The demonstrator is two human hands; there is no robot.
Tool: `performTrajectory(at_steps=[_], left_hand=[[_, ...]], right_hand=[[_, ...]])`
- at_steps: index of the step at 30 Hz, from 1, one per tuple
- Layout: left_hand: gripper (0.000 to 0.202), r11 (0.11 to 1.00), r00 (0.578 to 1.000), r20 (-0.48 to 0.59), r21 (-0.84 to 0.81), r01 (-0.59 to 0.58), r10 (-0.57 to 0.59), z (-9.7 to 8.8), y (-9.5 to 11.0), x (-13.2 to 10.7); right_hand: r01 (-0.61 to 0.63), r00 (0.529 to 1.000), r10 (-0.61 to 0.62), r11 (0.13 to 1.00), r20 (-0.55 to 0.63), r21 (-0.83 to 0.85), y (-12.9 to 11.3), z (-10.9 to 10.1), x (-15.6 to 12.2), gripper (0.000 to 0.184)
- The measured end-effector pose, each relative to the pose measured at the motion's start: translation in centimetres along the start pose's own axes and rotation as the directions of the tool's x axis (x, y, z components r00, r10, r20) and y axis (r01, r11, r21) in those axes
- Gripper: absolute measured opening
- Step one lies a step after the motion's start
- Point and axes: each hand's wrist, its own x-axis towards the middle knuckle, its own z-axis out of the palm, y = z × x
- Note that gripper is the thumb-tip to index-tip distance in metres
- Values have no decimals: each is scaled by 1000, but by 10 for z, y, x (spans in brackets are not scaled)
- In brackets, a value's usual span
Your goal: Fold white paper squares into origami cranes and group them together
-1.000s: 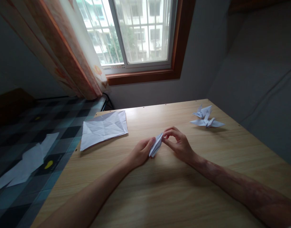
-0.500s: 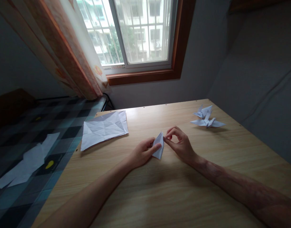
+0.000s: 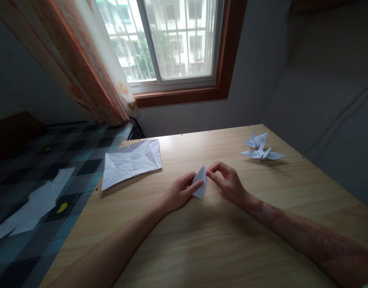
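A small piece of folded white paper (image 3: 200, 185), narrow and pointed at the top, is held above the middle of the table. My left hand (image 3: 184, 189) grips it from the left, thumb across its front and the other fingers behind. At its upper right edge, my right hand (image 3: 227, 180) pinches with thumb and index fingertip. The fingertips touch the paper's edge there. Whatever bit of paper lies between them is too small to see clearly.
Two folded paper cranes (image 3: 262, 154) sit at the table's far right. Creased white sheets (image 3: 133, 162) lie at the far left of the wooden table (image 3: 184, 248). More cut paper (image 3: 41, 204) rests on a checkered bed (image 3: 10, 180). A window (image 3: 184, 48) is behind.
The right thumb and index finger have closed together at the paper's edge, and the paper has turned slightly. My left hand keeps its grip in nearly the same place.
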Motion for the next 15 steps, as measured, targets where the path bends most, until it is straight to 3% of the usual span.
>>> performTrajectory(at_steps=[10,15], left_hand=[[44,996,999,-33,87,-23,26,1,0,0],[42,984,997,-62,176,-41,53,1,-2,0]], right_hand=[[-34,999,28,990,45,139,7,3,-1,26],[-54,998,57,985,-10,162,8,3,1,27]])
